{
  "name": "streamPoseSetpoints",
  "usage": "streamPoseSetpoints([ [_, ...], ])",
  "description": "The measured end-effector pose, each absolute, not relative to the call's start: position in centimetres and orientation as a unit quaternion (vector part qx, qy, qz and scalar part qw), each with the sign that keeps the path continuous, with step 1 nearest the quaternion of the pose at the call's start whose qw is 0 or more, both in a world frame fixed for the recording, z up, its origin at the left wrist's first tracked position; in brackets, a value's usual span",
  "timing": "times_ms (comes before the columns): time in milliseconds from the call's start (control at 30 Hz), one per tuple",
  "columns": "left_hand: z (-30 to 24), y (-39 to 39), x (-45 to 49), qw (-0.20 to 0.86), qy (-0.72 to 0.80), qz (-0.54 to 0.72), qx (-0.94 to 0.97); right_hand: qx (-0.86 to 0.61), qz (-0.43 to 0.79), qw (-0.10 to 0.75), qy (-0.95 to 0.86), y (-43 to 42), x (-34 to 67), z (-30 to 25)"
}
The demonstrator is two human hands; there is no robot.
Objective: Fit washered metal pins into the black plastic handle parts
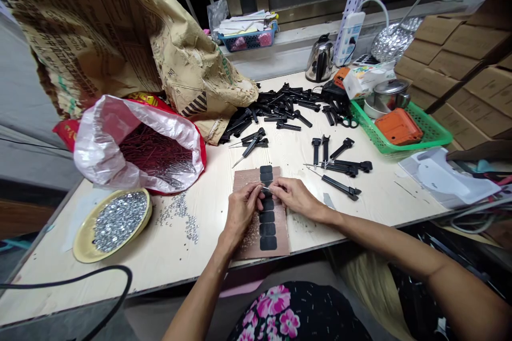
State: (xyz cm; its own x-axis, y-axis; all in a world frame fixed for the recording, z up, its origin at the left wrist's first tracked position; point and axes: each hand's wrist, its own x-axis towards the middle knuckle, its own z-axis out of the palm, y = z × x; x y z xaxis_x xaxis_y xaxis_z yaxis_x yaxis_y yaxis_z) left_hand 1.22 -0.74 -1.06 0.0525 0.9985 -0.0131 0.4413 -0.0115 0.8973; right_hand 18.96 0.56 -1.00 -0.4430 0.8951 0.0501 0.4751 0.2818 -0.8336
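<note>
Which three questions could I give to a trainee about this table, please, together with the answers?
1. What lies in the yellow bowl: A) scissors, B) small silvery pieces, C) paper sheets?
2. True or false: the metal kettle stands outside the green basket.
3. Fill in: the left hand and right hand are close together over a brown ____.

Key: 1. B. 2. True. 3. board.
</note>
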Motion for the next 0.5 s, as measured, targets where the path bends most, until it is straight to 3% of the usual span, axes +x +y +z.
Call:
streamPoseSetpoints([
  [67, -1.0, -0.7, 1.1, 0.430, 0.585, 0.345, 0.595, -0.451, 0.401, 0.276, -0.748, 0.8, 18.9, -1.0],
  [500, 0.4, -0.1, 0.4, 0.586, 0.555, 0.290, 0.515, -0.447, 0.007, 0.234, -0.863, 0.1, 18.5, -1.4],
])
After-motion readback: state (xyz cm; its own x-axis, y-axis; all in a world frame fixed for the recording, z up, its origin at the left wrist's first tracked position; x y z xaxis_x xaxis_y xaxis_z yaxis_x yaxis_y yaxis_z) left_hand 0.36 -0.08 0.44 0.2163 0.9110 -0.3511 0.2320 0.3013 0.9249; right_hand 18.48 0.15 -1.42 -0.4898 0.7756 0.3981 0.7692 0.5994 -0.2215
